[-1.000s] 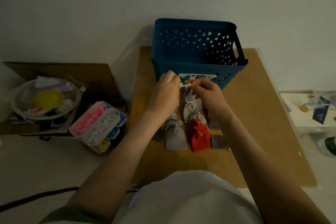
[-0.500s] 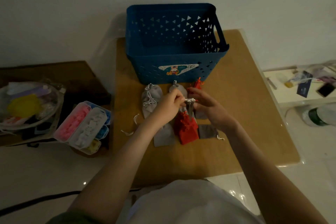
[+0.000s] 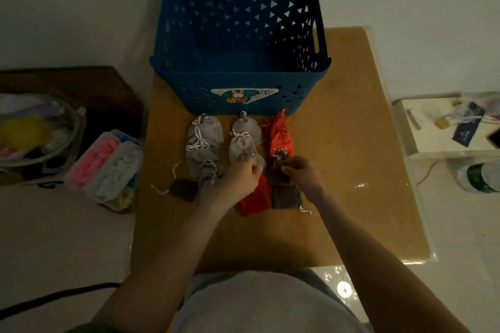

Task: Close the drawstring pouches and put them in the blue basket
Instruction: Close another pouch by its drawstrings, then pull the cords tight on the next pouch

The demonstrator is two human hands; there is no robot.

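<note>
The blue basket stands at the far side of the brown table, with nothing visible inside. In front of it lie several pouches: closed grey ones, a closed red one, a flat red one and a flat dark grey one. My right hand pinches the gathered neck of a small dark pouch with shiny cord ends. My left hand is fisted just left of it, fingers closed at a cord. Another dark pouch lies at the left.
Left of the table are a clear box of pink and white pieces and a bowl of coloured items. At the right are a white side table with clutter and a green bottle. A black cable crosses the floor.
Both hands have drawn back from the basket's front toward me with the small dark pouch, and they now sit further apart. My view has tilted downward.
</note>
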